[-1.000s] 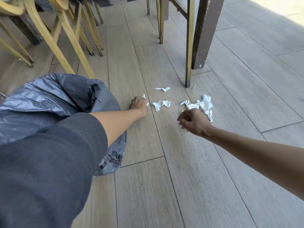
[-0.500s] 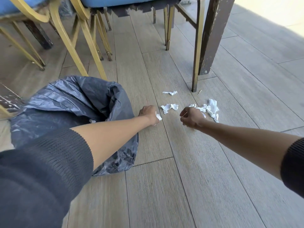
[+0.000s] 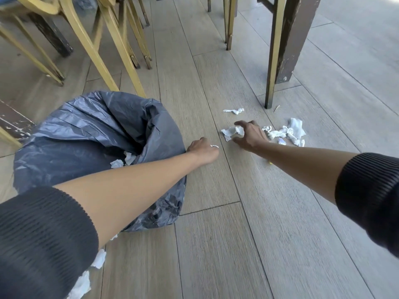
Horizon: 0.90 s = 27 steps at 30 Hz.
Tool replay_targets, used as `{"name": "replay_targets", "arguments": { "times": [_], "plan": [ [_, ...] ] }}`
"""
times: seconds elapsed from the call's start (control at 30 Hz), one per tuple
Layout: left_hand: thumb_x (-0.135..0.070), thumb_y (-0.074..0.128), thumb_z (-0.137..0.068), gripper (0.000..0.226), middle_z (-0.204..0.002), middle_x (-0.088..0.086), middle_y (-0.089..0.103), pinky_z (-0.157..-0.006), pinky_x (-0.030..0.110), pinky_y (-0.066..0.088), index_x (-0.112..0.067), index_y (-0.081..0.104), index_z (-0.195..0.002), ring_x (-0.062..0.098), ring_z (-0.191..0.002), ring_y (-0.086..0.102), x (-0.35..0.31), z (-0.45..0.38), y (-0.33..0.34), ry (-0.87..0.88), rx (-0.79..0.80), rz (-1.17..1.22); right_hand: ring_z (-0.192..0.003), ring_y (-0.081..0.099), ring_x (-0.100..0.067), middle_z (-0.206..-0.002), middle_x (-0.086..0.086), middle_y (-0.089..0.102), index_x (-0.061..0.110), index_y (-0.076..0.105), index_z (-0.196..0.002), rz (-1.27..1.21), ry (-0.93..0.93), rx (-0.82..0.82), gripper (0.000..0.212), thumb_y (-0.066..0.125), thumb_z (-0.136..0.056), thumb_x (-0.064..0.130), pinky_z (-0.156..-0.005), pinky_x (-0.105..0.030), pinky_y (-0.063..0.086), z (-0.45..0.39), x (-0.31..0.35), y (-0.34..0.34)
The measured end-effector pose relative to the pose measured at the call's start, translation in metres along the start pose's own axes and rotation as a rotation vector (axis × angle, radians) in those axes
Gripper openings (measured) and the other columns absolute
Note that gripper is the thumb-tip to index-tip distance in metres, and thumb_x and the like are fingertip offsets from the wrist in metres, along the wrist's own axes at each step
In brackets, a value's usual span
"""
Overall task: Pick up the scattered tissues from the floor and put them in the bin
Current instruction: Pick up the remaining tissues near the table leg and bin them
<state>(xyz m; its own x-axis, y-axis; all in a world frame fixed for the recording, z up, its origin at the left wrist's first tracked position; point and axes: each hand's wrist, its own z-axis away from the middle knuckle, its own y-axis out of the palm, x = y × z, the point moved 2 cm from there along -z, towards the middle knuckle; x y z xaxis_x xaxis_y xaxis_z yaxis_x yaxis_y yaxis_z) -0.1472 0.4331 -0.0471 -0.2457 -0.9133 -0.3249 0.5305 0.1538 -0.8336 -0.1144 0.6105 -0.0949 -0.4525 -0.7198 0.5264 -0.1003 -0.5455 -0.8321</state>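
**One head-worn view, tilted down at the floor**

There is a single wide-angle view, taken from the person's head and aimed forward and down at the plank floor (image 3: 269, 234). Taking the bin (image 3: 82, 134) as landmark: it sits left of centre, seen from above so its open mouth shows. Both forearms enter from the bottom corners and reach past the bin, very near the lens at the sleeves. Beyond the bin, chair legs (image 3: 112, 44) cross the top edge, cut off above. Straight lines bend toward the frame edges. No second view shares this scene.
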Motion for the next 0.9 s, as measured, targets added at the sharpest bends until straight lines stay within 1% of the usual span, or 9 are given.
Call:
{"name": "replay_targets", "arguments": {
  "times": [0.07,0.13,0.2,0.27,0.37,0.5,0.6,0.77,0.9],
  "plan": [
    [-0.041,0.040,-0.099,0.050,-0.118,0.011,0.058,-0.067,0.029,0.040,-0.004,0.048,-0.133,0.028,-0.106,0.059,-0.004,-0.006,0.002,-0.039,-0.049,0.033,-0.118,0.053,-0.033,-0.138,-0.016,0.041,0.021,0.052,-0.141,-0.043,0.006,0.033,0.053,0.067,-0.091,0.026,-0.086,-0.030,0.039,-0.004,-0.002,0.008],
    [-0.052,0.036,-0.100,0.059,-0.121,0.010,0.059,-0.071,0.031,0.040,-0.004,0.051,-0.132,0.028,-0.109,0.059,-0.010,-0.017,0.005,-0.053,-0.100,0.074,-0.110,0.056,-0.033,-0.130,-0.016,0.044,0.017,0.063,-0.124,-0.058,0.009,0.045,0.039,0.070,-0.088,0.029,-0.093,-0.033,0.044,-0.005,-0.005,0.016],
    [-0.052,0.034,-0.101,0.059,-0.119,0.009,0.062,-0.073,0.032,0.041,-0.003,0.059,-0.122,0.029,-0.109,0.060,-0.017,-0.030,0.009,-0.071,-0.162,0.106,-0.099,0.058,-0.034,-0.117,-0.015,0.048,0.015,0.066,-0.102,-0.058,0.007,0.020,0.025,0.069,-0.086,0.034,-0.090,-0.040,0.050,-0.002,-0.008,0.022],
    [-0.043,0.035,-0.104,0.051,-0.123,0.014,0.062,-0.081,0.035,0.045,-0.003,0.060,-0.120,0.031,-0.112,0.060,-0.027,-0.043,0.011,-0.106,-0.222,0.092,-0.088,0.059,-0.034,-0.105,-0.014,0.052,0.015,0.061,-0.092,-0.023,-0.025,-0.023,0.024,0.061,-0.089,0.038,-0.082,-0.047,0.052,0.004,-0.013,0.028],
    [-0.033,0.035,-0.106,0.044,-0.131,0.019,0.056,-0.093,0.036,0.044,-0.001,0.057,-0.126,0.034,-0.121,0.055,-0.047,-0.061,0.013,-0.112,-0.247,0.079,-0.082,0.058,-0.035,-0.094,-0.012,0.053,0.015,0.052,-0.088,0.026,-0.110,-0.060,0.019,0.054,-0.091,0.033,-0.077,-0.046,0.049,0.018,-0.016,0.032],
    [-0.014,0.043,-0.100,0.032,-0.131,0.016,0.054,-0.088,0.036,0.045,-0.006,0.049,-0.130,0.034,-0.119,0.056,-0.073,-0.091,0.016,0.003,-0.279,0.056,-0.080,0.054,-0.030,-0.088,-0.012,0.059,0.009,0.049,-0.094,-0.075,-0.153,-0.080,0.015,0.056,-0.088,0.020,-0.068,-0.037,0.041,0.029,-0.021,0.030],
    [-0.001,0.042,-0.092,0.051,-0.139,0.007,0.043,-0.089,0.032,0.041,-0.019,0.043,-0.140,0.030,-0.121,0.052,-0.089,-0.115,0.017,0.151,-0.243,0.041,-0.076,0.050,-0.026,-0.083,-0.008,0.056,0.007,0.045,-0.101,-0.183,-0.093,-0.095,0.015,0.051,-0.089,0.014,-0.064,-0.033,0.035,0.037,-0.023,0.023],
    [0.003,0.041,-0.090,0.074,-0.160,-0.004,0.021,-0.113,0.035,0.030,-0.026,0.023,-0.155,0.024,-0.143,0.032,-0.104,-0.151,0.032,0.216,-0.142,-0.089,-0.063,0.061,-0.028,-0.069,-0.010,0.065,0.025,0.044,-0.106,-0.321,-0.138,-0.089,0.026,0.036,-0.084,0.013,-0.060,-0.042,0.052,0.058,-0.034,0.017],
    [0.003,0.044,-0.091,0.063,-0.151,0.002,0.030,-0.099,0.035,0.039,-0.024,0.035,-0.148,0.031,-0.129,0.046,-0.105,-0.160,0.043,0.204,-0.200,-0.069,-0.057,0.052,-0.020,-0.057,0.002,0.054,0.021,0.056,-0.080,-0.359,-0.155,-0.096,0.023,0.033,-0.080,0.017,-0.058,-0.039,0.048,0.065,-0.044,0.006]
  ]
}}
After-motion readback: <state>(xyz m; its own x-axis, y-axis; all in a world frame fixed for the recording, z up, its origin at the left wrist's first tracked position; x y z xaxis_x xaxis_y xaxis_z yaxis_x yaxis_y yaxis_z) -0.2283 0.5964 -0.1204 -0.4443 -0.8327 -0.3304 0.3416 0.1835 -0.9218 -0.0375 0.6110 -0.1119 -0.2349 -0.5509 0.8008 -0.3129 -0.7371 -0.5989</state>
